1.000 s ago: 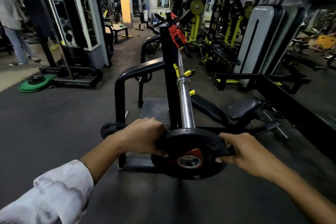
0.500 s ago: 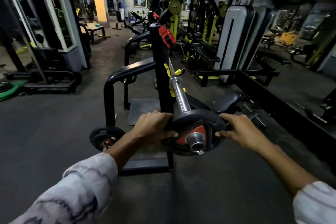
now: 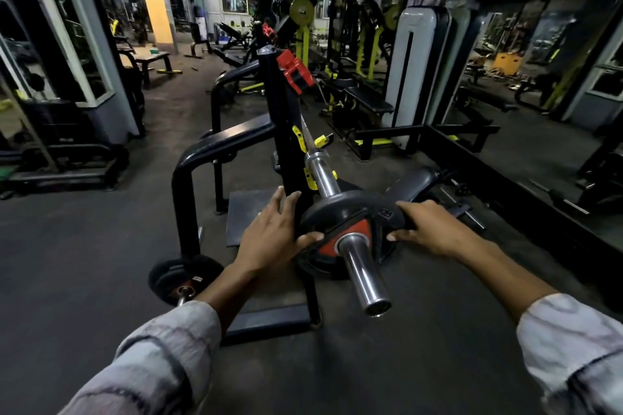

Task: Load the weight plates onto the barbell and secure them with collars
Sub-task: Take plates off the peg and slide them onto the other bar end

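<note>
Sliding a black weight plate (image 3: 350, 229) along the barbell sleeve (image 3: 362, 273), partway on, both hands gripping its rim.

Left hand (image 3: 273, 236) is pressing at the plate's left edge, thumb on the face and fingers (image 3: 286, 202) spreading loosely behind the rim; right hand (image 3: 431, 229) is closing over the right edge, fingers curling around it. The plate is sitting tilted on the sleeve, well short of the inner shoulder (image 3: 315, 158), with a long bare length of sleeve projecting toward the camera. Judged risks: the uneven grip is letting the plate cock and bind on the sleeve; fingers behind the rim are liable to be pinched when the plate seats; loading this end alone could tip the barbell on the rack upright (image 3: 286, 131). A red collar (image 3: 296, 76) is hanging on the upright, not yet fitted.
</note>
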